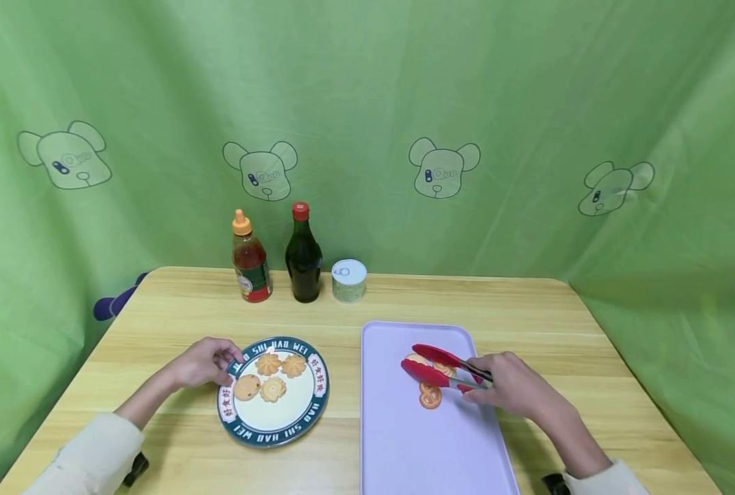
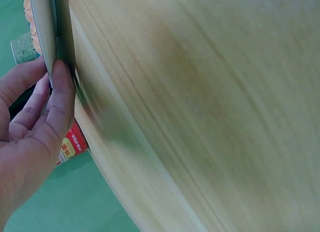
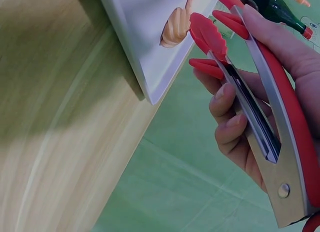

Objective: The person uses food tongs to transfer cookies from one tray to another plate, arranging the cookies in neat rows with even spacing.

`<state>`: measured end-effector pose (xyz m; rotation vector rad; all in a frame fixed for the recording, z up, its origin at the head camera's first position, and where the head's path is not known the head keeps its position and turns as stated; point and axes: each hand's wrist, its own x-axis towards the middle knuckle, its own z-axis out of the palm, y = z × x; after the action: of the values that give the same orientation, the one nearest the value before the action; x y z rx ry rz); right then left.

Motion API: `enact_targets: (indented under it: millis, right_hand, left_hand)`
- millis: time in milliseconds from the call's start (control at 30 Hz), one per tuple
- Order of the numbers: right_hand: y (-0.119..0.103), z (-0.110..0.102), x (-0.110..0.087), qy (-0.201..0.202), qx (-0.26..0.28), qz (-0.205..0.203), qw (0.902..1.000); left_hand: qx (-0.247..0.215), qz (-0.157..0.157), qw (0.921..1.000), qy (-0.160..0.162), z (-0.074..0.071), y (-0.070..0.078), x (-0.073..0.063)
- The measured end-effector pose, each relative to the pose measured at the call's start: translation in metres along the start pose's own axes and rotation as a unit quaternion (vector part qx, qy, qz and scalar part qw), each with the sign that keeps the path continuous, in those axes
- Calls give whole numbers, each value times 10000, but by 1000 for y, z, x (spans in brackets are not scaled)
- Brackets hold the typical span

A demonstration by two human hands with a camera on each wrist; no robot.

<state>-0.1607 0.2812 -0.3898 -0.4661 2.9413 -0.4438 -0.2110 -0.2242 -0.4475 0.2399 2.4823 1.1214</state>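
Note:
My left hand (image 1: 205, 363) pinches the rim of a round plate (image 1: 274, 419) with a dark green lettered border; in the left wrist view, the thumb and fingers (image 2: 61, 94) lie on either side of the rim. Several cookies (image 1: 273, 389) are on the plate, one round and flat, others ridged. My right hand (image 1: 508, 385) holds red-tipped metal tongs (image 1: 425, 373) over a lilac tray (image 1: 417, 454). The tongs' two heads stand apart, with a pale cookie (image 1: 416, 359) between them in the head view. Close by on the tray are a ridged cookie (image 1: 445, 369) and a pretzel-shaped cookie (image 1: 430, 396).
Along the table's back edge stand a sauce bottle (image 1: 251, 268) with an orange cap, a dark bottle (image 1: 304, 261) with a red cap, and a short tin can (image 1: 348, 280). A green curtain (image 1: 355, 89) hangs behind the wooden table (image 1: 528, 309).

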Motion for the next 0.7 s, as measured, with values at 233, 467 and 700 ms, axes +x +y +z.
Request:
enact_targets:
  millis: [233, 467, 700]
  right_hand:
    - [0, 0, 0, 186, -23, -92, 9998]
    - [-9, -3, 6, 296, -50, -199, 9993]
    - [-24, 0, 17, 408, -78, -678, 9968]
  left_hand:
    - [-24, 35, 10000, -22, 0, 0, 0]
    - [-46, 34, 10000, -61, -1, 0, 0]
    - [-73, 50, 9999, -59, -1, 0, -1]
